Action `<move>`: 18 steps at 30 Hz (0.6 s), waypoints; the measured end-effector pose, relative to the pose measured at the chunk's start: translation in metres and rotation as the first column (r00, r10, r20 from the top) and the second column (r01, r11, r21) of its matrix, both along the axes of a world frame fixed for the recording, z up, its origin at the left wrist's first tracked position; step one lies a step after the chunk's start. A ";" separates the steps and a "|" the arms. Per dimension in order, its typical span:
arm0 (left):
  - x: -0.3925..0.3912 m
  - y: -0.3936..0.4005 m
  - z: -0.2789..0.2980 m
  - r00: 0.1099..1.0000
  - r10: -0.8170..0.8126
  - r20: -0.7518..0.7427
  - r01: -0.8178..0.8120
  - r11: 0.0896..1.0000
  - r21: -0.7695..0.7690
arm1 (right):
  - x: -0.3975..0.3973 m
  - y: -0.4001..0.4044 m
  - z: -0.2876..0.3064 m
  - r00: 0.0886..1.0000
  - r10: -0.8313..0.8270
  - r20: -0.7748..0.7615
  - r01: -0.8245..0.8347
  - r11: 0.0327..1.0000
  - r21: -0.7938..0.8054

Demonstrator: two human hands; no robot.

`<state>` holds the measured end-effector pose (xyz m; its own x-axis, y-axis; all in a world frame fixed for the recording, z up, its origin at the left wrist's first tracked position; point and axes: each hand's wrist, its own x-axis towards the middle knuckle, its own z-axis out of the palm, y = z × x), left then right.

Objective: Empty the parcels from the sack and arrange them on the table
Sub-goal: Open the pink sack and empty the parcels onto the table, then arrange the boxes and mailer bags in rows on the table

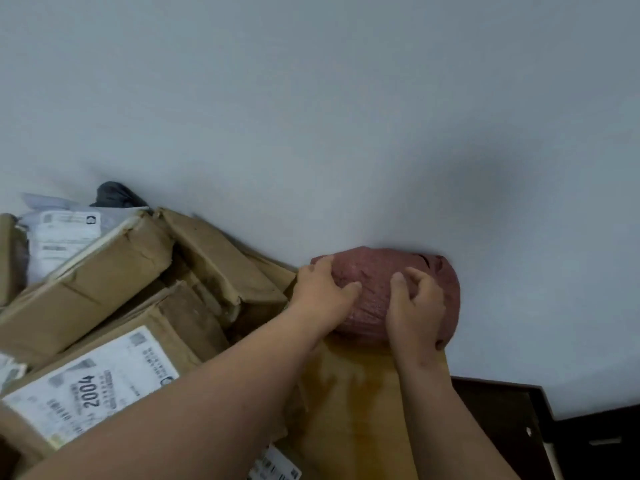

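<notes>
A rounded reddish-brown parcel (374, 275) leans against the white wall at the far edge of the wooden table (353, 393). My left hand (320, 292) grips its left side with curled fingers. My right hand (417, 306) holds its right side, fingers bent over the wrapping. To the left lies a pile of cardboard parcels: a large worn box (90, 282), another box (221, 258) tilted behind it, and a box with a white "2004" label (93, 386) at the front. No sack is in view.
A white plastic mailer with labels (62, 233) and a dark grey bag (116, 195) lie at the back of the pile. A dark cabinet or frame (512, 417) stands beyond the table's right edge. A white label (277, 465) shows at the bottom.
</notes>
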<state>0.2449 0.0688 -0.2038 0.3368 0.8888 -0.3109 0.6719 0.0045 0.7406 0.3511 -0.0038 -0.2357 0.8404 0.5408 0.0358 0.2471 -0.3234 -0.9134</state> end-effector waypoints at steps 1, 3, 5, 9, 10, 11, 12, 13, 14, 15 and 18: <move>-0.008 0.000 0.014 1.000 -0.024 0.007 0.024 0.999 0.023 | -0.011 0.004 0.006 0.999 0.047 0.000 -0.047 0.999 0.012; -0.028 0.000 0.043 0.998 -0.052 0.035 0.050 0.996 0.071 | -0.035 0.009 0.020 0.990 0.139 0.006 -0.140 0.990 0.022; -0.053 0.000 0.071 0.996 -0.056 0.070 0.047 0.991 0.126 | -0.065 0.011 0.036 0.971 0.237 -0.035 -0.236 0.971 0.026; -0.117 0.004 0.117 0.991 -0.034 0.129 0.002 0.970 0.243 | -0.130 0.013 0.069 0.911 0.409 -0.053 -0.406 0.912 0.054; -0.136 0.006 0.126 0.989 -0.018 0.145 -0.022 0.964 0.266 | -0.145 0.013 0.079 0.902 0.430 -0.041 -0.427 0.902 0.056; -0.156 0.007 0.133 0.987 0.008 0.163 -0.054 0.959 0.278 | -0.159 0.014 0.088 0.898 0.439 -0.016 -0.438 0.897 0.056; -0.177 0.008 0.139 0.982 0.034 0.183 -0.086 0.955 0.284 | -0.172 0.016 0.096 0.898 0.440 0.015 -0.440 0.896 0.056; -0.198 0.010 0.144 0.978 0.054 0.203 -0.111 0.952 0.284 | -0.185 0.017 0.104 0.900 0.434 0.047 -0.436 0.899 0.050; -0.219 0.012 0.148 0.973 0.071 0.218 -0.133 0.950 0.282 | -0.198 0.019 0.112 0.900 0.429 0.074 -0.433 0.900 0.043; -0.241 0.014 0.151 0.970 0.088 0.226 -0.152 0.948 0.280 | -0.212 0.020 0.120 0.896 0.432 0.098 -0.437 0.899 0.033; -0.313 0.018 0.152 0.957 0.160 0.240 -0.224 0.937 0.267 | -0.259 0.025 0.136 0.859 0.481 0.176 -0.487 0.873 -0.014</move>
